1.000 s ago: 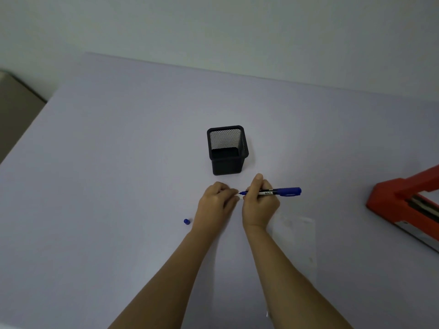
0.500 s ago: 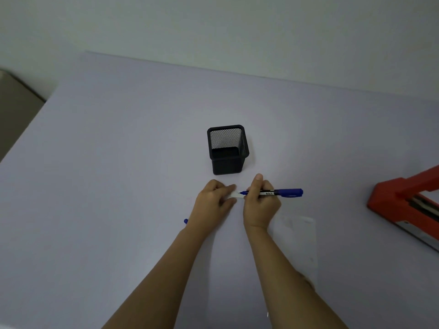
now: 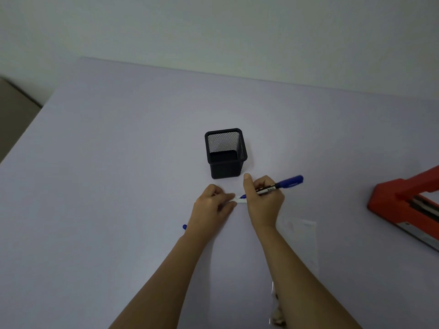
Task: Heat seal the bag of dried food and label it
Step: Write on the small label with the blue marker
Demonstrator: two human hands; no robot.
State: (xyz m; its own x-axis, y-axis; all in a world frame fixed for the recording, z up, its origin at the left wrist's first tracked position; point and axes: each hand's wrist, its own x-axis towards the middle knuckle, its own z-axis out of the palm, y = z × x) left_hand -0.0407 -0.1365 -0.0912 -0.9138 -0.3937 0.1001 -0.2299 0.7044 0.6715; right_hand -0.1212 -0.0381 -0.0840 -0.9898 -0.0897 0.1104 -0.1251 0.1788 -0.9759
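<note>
My right hand (image 3: 263,200) grips a blue marker (image 3: 282,184), its tip resting on a small white label (image 3: 240,199) on the table. My left hand (image 3: 211,205) presses its fingertips on the label's left end. The marker's blue cap (image 3: 184,226) lies by my left wrist, mostly hidden behind it. A clear bag (image 3: 301,238) lies flat to the right of my right forearm. Part of a clear bag with dried food (image 3: 275,312) peeks out beside my right arm at the bottom edge.
A black mesh pen holder (image 3: 225,154) stands just behind my hands. An orange-red heat sealer (image 3: 403,205) sits at the right edge, partly out of view. The lavender table (image 3: 107,174) spreads to the left and back, where it meets the wall.
The marker's rear end has tilted upward and the tip has shifted slightly on the label. My left hand's fingers have flattened on the label. The cap is more hidden behind my left wrist.
</note>
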